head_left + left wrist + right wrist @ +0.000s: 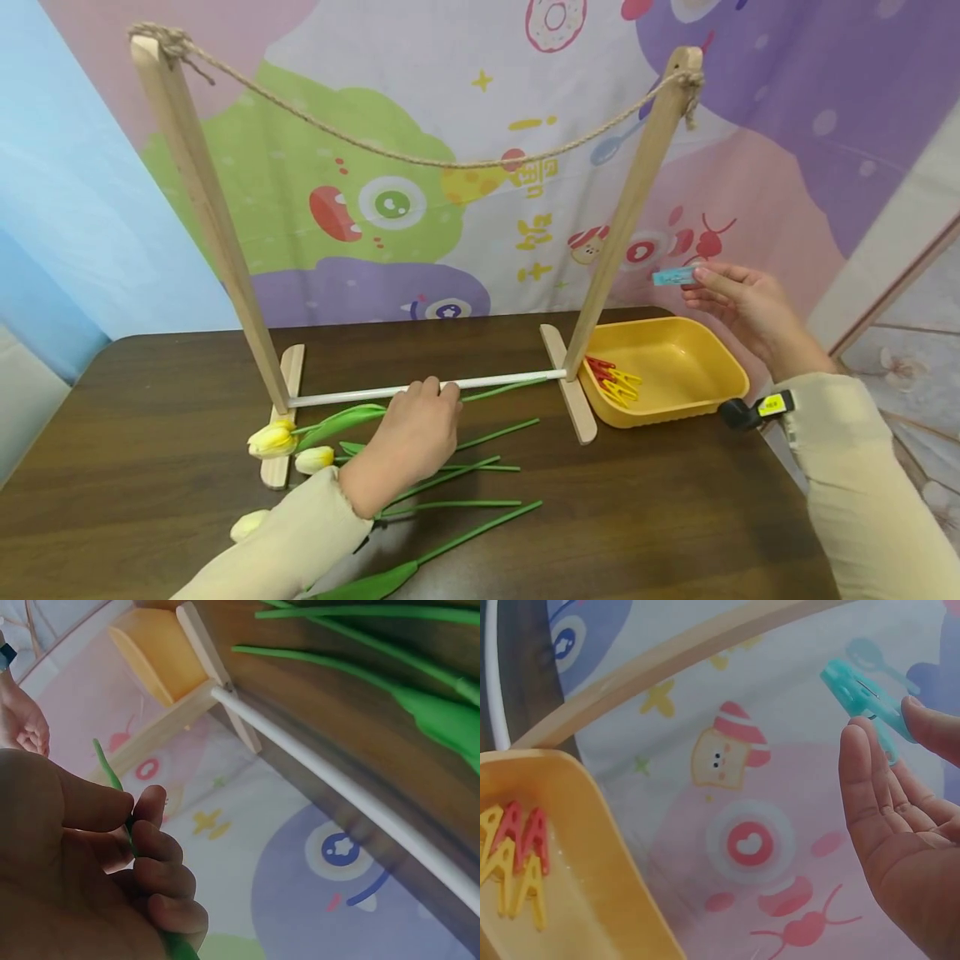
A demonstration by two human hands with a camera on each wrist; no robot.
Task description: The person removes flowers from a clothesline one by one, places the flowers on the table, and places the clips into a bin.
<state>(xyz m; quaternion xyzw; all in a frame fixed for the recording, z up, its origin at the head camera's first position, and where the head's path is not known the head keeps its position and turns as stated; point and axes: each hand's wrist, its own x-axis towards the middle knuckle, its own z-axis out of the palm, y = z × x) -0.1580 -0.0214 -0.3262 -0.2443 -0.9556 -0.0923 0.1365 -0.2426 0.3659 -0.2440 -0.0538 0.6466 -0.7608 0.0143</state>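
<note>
My left hand grips the green stem of a yellow tulip above the table. In the left wrist view, the stem runs between the thumb and curled fingers. My right hand is raised above the yellow basin and pinches a teal clothespin between thumb and fingertips. The right wrist view shows the clothespin tilted, its handles between thumb and fingers. Several other tulips lie under and beside my left forearm, some partly hidden by it.
A wooden frame stands at the back, with a left post, a right post and a white bar low down. A slack rope hangs between the post tops. Red and yellow clothespins lie in the basin. A printed cloth hangs behind.
</note>
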